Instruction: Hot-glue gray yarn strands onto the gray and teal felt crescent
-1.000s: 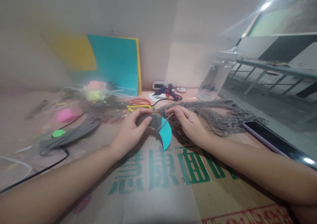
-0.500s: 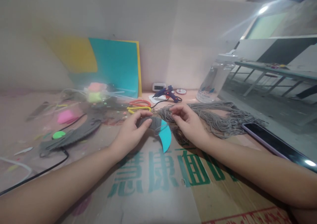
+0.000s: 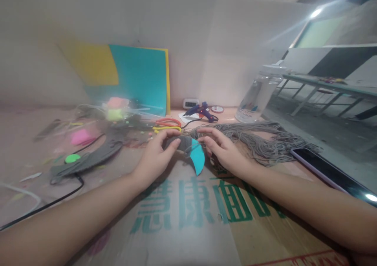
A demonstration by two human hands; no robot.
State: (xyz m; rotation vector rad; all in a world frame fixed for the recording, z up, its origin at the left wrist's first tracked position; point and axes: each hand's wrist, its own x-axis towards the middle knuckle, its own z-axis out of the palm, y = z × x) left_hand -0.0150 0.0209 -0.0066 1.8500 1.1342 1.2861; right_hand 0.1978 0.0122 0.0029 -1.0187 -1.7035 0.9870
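A curved turquoise paper piece [image 3: 198, 157] is partly wrapped in grey yarn, its pointed bare end hanging toward me. My left hand [image 3: 160, 150] is closed on the wrapped end, thumb in front and fingers behind. Just right of the piece, my right hand [image 3: 222, 150] has its thumb and forefinger curled together on a thin grey yarn strand, which is hard to make out against the paper. Behind that hand, a large bundle of grey yarn [image 3: 265, 138] spreads to the right. A second curved piece covered in grey yarn [image 3: 96, 158] lies to the left.
Behind my hands are scissors [image 3: 167, 124], a blue glue gun [image 3: 202, 111], a small digital clock [image 3: 191, 103] and a clear bottle [image 3: 256, 95]. A phone [image 3: 330, 172] lies right. Printed cardboard [image 3: 194, 234] covers the front. A black cable [image 3: 59, 201] runs left.
My right hand has moved slightly left and up, closer to the turquoise piece. The hanging tip has swung up a little. My left hand keeps its hold.
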